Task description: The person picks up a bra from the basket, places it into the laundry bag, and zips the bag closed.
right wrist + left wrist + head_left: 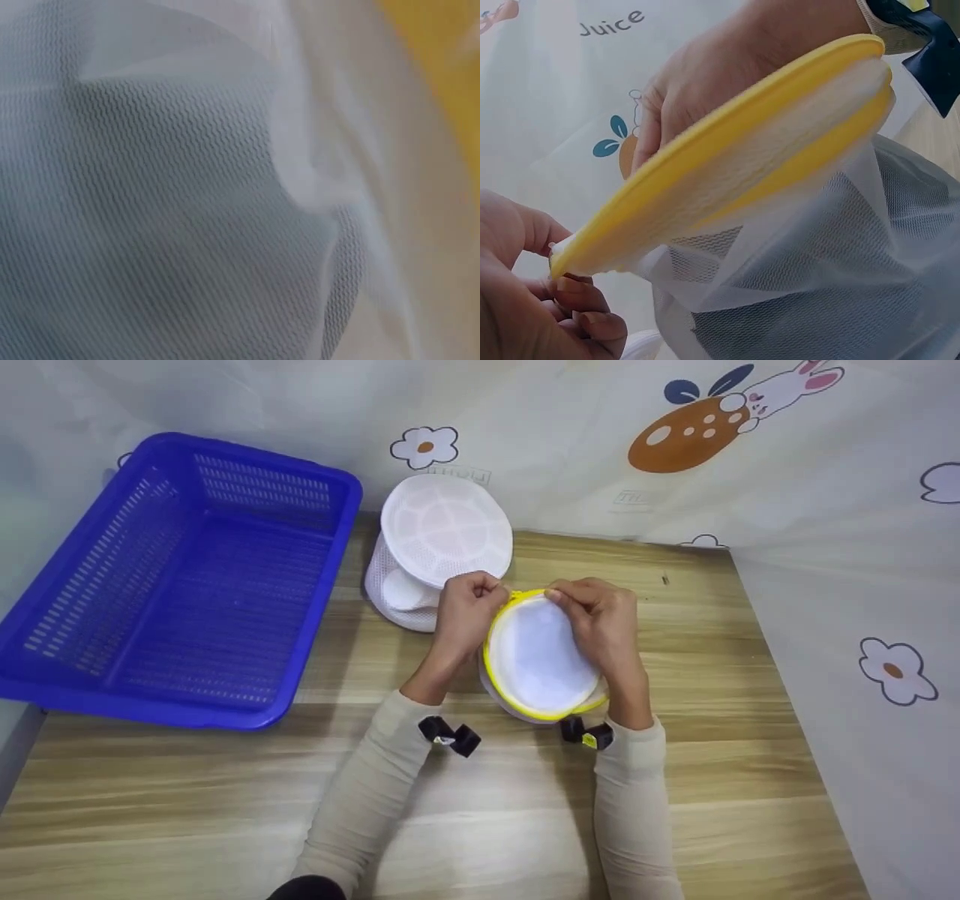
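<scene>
A white mesh laundry bag with yellow trim [541,660] is held up in front of me, its round end facing the head camera. My left hand [469,611] pinches the trim at the upper left with thumb and finger. Along the top edge, my right hand [606,622] grips the yellow rim. In the left wrist view the yellow bands [727,135] run up to the left fingertips [581,292], with pale fabric between them. The right hand [705,90] is partly hidden behind the rim there. Sheer mesh [165,210] fills most of the right wrist view.
Just behind the hands stands a white round mesh bag [379,574] with its lid [448,529] tilted up and a white rounded piece [409,591] at its front. A blue plastic basket [300,660] sits at the left. Patterned sheeting [562,450] lines the wooden table's [720,780] back and right.
</scene>
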`<state>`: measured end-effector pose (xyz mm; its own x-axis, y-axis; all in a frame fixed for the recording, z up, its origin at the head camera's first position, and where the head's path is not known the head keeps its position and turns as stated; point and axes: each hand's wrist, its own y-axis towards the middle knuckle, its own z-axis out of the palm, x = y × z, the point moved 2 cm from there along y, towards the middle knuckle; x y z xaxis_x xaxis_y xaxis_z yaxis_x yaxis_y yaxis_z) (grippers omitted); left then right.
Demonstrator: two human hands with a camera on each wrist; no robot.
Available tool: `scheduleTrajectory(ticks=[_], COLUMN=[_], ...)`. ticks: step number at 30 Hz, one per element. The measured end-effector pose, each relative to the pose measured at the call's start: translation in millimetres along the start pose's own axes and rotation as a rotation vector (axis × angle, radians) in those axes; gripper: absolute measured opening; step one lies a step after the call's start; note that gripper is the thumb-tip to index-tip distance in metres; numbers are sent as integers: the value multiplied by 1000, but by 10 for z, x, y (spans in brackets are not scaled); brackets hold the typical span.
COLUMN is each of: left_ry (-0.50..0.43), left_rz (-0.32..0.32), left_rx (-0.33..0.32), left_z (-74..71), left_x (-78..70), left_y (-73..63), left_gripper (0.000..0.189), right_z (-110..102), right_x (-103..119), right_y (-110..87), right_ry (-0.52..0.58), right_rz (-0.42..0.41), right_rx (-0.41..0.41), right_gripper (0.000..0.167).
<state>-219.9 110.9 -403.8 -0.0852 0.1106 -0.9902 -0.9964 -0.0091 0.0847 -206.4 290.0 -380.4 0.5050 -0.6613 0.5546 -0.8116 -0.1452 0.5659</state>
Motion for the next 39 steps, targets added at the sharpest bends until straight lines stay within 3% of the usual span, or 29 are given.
scheduleTrajectory(ticks=[39], left_ry=[33], left_rz=[-25], left_rx=[-11], left_z=[-46], left_x=[3], left_y=[7], left_gripper=[15], right_z=[-12], right_x=[-10], right_y=[0], right_ry=[23], right_rz=[63], right_rx=[-25], right_gripper=[10])
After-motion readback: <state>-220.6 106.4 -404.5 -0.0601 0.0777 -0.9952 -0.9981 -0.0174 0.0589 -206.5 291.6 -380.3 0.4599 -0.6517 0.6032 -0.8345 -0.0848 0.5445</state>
